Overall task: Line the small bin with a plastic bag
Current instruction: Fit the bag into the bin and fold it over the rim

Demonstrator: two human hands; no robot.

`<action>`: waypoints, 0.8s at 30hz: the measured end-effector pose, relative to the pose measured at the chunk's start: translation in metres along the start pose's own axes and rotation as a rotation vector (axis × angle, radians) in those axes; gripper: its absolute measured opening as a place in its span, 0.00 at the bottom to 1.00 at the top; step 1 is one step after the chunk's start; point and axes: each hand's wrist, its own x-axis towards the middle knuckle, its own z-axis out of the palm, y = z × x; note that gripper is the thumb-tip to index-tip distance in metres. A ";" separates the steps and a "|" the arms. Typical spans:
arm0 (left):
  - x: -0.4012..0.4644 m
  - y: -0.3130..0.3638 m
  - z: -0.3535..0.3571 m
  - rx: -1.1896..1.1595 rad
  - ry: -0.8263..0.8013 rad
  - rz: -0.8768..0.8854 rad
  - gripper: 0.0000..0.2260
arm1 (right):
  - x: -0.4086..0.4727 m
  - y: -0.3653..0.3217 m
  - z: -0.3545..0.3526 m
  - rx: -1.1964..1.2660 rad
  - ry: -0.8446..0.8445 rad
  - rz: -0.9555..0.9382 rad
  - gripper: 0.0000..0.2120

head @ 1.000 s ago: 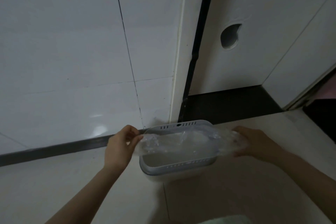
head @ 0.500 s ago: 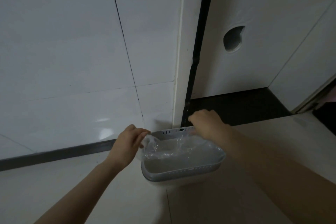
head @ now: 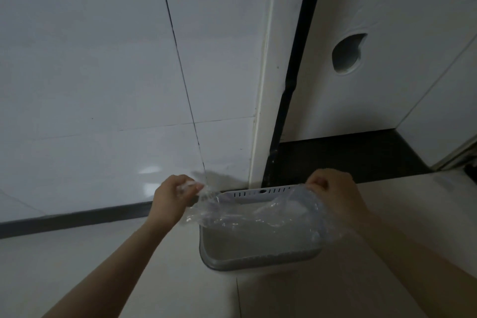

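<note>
A small grey-white bin (head: 260,262) with a slotted rim stands on the pale floor against the tiled wall. A clear plastic bag (head: 258,212) is stretched across its opening. My left hand (head: 171,197) pinches the bag's edge just outside the bin's far left corner. My right hand (head: 333,190) grips the bag's edge at the far right corner of the rim. The bag sags into the bin between the two hands and spills over the right rim. The bin's near rim is bare.
A white tiled wall (head: 103,85) with a dark skirting strip rises behind the bin. To the right is a white door (head: 374,20) with a round hole, over a dark threshold (head: 348,155). Pale floor tiles (head: 103,266) surround the bin.
My right hand moved from the middle of the bin's back rim to its far right corner, pulling the bag wider. My left hand kept its hold at the left corner.
</note>
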 end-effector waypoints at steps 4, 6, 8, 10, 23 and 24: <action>0.011 -0.008 0.010 -0.190 0.090 -0.110 0.09 | 0.015 0.015 -0.002 0.158 0.060 0.151 0.03; 0.016 -0.015 0.015 -0.167 0.156 -0.110 0.10 | 0.021 0.022 0.000 0.187 0.068 0.206 0.02; 0.019 -0.022 0.020 -0.132 0.189 -0.094 0.09 | 0.026 0.028 0.005 0.220 0.085 0.259 0.02; 0.022 -0.028 0.027 -0.110 0.190 -0.098 0.09 | 0.030 0.035 0.011 0.264 0.087 0.310 0.02; -0.005 -0.068 0.037 -0.080 -0.010 -0.228 0.06 | 0.011 0.077 0.037 0.419 -0.096 0.634 0.06; -0.008 -0.068 0.036 -0.069 -0.020 -0.220 0.07 | 0.009 0.077 0.040 0.402 -0.109 0.638 0.07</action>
